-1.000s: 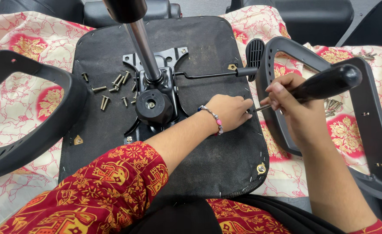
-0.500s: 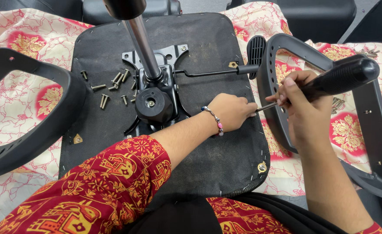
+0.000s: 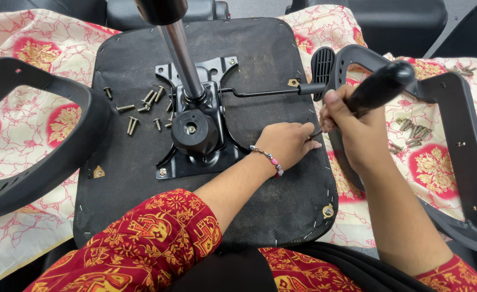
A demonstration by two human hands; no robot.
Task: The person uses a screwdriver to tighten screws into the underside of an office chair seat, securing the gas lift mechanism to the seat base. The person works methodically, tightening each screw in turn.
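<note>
A black chair seat (image 3: pixel 260 211) lies upside down with its metal mechanism plate (image 3: pixel 165 162) and gas cylinder (image 3: pixel 180 51) facing up. My right hand (image 3: pixel 354 138) grips the thick black handle of a screwdriver (image 3: pixel 382 86) over the seat's right edge. Its thin shaft slants down to the left into the fingers of my left hand (image 3: pixel 287 143). That hand rests on the seat and pinches the shaft's tip; what sits under the fingers is hidden. The black right armrest (image 3: pixel 465 146) lies just beside both hands.
Several loose screws (image 3: pixel 141 111) lie on the seat left of the mechanism, and more screws (image 3: pixel 411 132) lie on the patterned cloth inside the right armrest. A second black armrest (image 3: pixel 38 157) lies at the left. A lever with a ribbed paddle (image 3: pixel 323 65) sticks out toward the right.
The screwdriver handle has swung left and stands steeper, with my right hand closer to my left. My left hand has stayed at the same spot on the seat.
</note>
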